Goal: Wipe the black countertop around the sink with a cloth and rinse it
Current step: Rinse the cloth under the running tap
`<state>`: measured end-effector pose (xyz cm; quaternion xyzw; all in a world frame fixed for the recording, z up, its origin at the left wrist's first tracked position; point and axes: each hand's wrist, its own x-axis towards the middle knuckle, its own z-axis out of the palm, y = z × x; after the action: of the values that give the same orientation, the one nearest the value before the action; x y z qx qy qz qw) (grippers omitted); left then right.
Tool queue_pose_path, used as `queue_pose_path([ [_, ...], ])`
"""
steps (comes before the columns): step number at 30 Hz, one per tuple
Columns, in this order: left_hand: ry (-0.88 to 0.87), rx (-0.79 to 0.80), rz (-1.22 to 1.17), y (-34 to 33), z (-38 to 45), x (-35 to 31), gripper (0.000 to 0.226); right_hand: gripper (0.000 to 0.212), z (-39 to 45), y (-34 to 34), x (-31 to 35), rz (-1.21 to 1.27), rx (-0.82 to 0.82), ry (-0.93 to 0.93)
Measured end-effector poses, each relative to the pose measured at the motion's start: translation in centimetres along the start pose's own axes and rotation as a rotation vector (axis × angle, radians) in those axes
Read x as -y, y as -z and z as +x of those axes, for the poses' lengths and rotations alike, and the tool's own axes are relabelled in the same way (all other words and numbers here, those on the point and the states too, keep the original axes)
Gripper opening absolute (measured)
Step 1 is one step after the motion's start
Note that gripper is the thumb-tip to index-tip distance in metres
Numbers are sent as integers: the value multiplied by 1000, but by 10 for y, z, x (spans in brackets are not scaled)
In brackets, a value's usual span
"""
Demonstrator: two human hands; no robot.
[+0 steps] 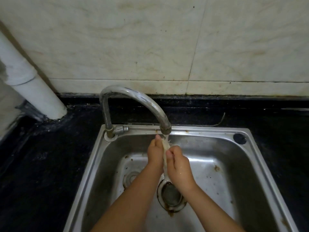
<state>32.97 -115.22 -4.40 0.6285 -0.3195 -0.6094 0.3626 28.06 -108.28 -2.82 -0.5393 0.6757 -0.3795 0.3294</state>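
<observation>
A pale, wet cloth (165, 149) is squeezed between my two hands over the steel sink (247, 158), right under the spout of the curved metal faucet (133, 96). My left hand (155, 152) grips its left side, my right hand (179, 164) holds its right side with the thumb pressed on it. A strip of the cloth hangs down between my wrists toward the drain (172, 195). The black countertop (41, 156) surrounds the sink on the left, back and right.
A white pipe (33, 91) runs down to the counter at the back left corner. Tiled wall (167, 39) stands behind the counter. A smaller drain cover (131, 177) lies left of the main drain. A dark round plug (239, 138) sits on the sink's right rim.
</observation>
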Motion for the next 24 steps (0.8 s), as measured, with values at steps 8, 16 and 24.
queue_pose_path([
  [8,77,102,57,2,-16,15,44,17,30,3,-34,-226,31,-129],
  [16,-68,10,25,18,-10,6,17,8,3,10,-15,83,-89,74],
  [24,27,187,-47,-2,-19,8,24,11,22,8,-22,-102,3,-141],
])
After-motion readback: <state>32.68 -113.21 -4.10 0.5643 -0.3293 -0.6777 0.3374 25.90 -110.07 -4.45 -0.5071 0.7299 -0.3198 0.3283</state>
